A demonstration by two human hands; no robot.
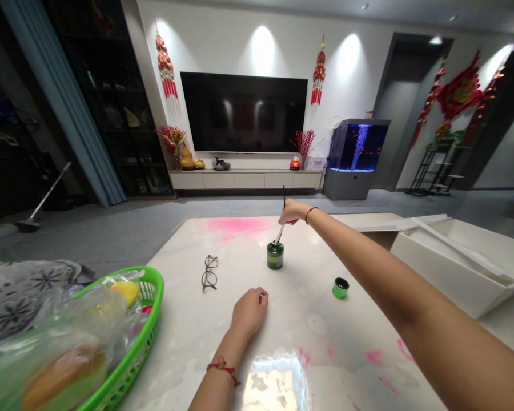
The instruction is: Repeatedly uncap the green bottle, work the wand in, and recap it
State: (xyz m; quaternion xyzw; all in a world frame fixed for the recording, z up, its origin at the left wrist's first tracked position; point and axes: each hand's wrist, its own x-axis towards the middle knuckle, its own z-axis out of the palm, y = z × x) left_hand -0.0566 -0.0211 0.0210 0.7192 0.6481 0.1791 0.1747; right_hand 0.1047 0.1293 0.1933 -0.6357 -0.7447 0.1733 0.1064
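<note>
Green bottle [275, 256] beyond left hand, below right hand [292, 212].

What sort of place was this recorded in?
Most likely a home living room: a large television on the wall, a lit aquarium beside the low cabinet, and red hanging ornaments.

Wide-angle edge distortion, ceiling spots on wall, window-like glare on tabletop [223, 337], bkgd dim L.
</note>
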